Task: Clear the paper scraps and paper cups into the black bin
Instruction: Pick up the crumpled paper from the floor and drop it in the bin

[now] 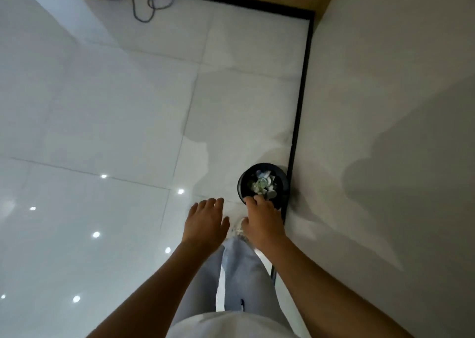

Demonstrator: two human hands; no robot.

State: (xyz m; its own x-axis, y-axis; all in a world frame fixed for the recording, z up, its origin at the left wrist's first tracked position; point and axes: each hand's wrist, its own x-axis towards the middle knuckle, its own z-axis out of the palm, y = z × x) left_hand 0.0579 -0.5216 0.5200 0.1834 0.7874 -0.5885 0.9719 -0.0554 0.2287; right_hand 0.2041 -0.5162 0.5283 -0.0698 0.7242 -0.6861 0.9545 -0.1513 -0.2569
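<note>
One black bin (264,186) sits lower right of centre, by the dark skirting, w/ pale paper scraps (262,184) heaped inside — too jumbled to count, no cup clearly made out. Two hands: the right hand (262,219) over the near rim, fingers curled down, a grip can't be told; the left hand (205,222) beside it, fingers spread, holding nothing. Risk — a knock on the rim could tip the bin, spilling scraps onto the glossy floor (102,106).
</note>
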